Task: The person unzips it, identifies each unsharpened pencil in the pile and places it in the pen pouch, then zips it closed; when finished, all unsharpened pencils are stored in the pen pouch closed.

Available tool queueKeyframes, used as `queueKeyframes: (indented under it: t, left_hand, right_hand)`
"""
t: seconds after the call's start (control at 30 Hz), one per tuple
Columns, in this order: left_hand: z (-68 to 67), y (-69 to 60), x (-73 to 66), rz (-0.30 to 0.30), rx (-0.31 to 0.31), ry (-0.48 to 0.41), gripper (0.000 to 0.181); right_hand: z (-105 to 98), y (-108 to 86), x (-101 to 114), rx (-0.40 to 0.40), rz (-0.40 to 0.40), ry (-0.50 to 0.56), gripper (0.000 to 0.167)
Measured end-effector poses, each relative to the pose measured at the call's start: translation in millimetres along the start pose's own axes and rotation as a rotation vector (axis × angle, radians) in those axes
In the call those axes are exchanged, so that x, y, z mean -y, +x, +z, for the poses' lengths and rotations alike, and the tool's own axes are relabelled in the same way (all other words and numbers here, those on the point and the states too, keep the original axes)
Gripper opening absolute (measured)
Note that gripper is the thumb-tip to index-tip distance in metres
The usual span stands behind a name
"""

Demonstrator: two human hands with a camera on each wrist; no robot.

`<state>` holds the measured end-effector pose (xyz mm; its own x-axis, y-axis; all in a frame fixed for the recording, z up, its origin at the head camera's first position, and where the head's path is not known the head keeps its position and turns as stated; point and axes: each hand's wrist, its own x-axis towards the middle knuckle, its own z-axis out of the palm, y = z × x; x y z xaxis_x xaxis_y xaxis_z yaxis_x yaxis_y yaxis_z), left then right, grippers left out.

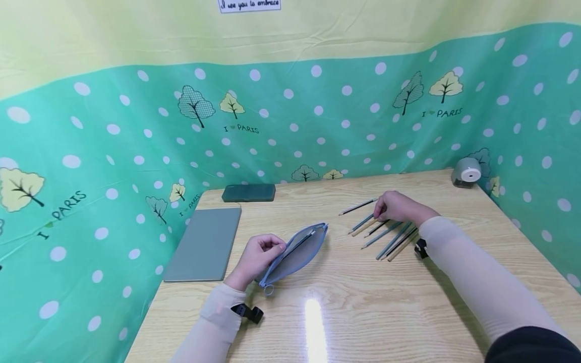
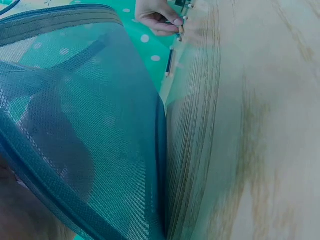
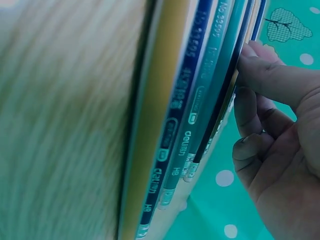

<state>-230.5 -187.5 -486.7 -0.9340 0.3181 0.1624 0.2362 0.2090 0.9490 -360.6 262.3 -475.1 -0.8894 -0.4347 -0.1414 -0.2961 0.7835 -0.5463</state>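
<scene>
A blue mesh zip pouch (image 1: 305,256) is held at its near edge by my left hand (image 1: 256,258), thumb against fingers. Its mouth gapes, and a dark pencil (image 1: 299,245) lies inside. Mesh (image 2: 110,110) fills much of the left wrist view. To the right, several pencils (image 1: 383,236) in blue, black and wood colours lie side by side on the table. My right hand (image 1: 401,207) is over their far ends, thumb and index finger pinching a pencil. The right wrist view has this hand (image 3: 285,115) beside the row of pencils (image 3: 195,105).
A grey flat board (image 1: 206,244) lies on the left of the wooden table (image 1: 354,312). Behind it is a dark green case (image 1: 248,193). One separate pencil (image 1: 357,206) lies beyond the row. A white and grey sharpener (image 1: 466,172) stands at the back right, near the patterned cloth (image 1: 317,126).
</scene>
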Motion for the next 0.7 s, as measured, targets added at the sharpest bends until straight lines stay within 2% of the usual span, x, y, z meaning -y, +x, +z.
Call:
queueKeyframes:
  t: [0.47,0.7]
  left_hand:
    - [-1.5,0.1,1.1,0.000,0.005,0.023,0.010]
    - [-1.6,-0.1,-0.2,0.002,0.008,0.031,0.010]
  right_hand:
    - [1.0,2.3,4.8,0.021,-0.019,-0.065,0.017]
    - [-3.3,-3.2,14.3,0.006,-0.035,-0.057,0.012]
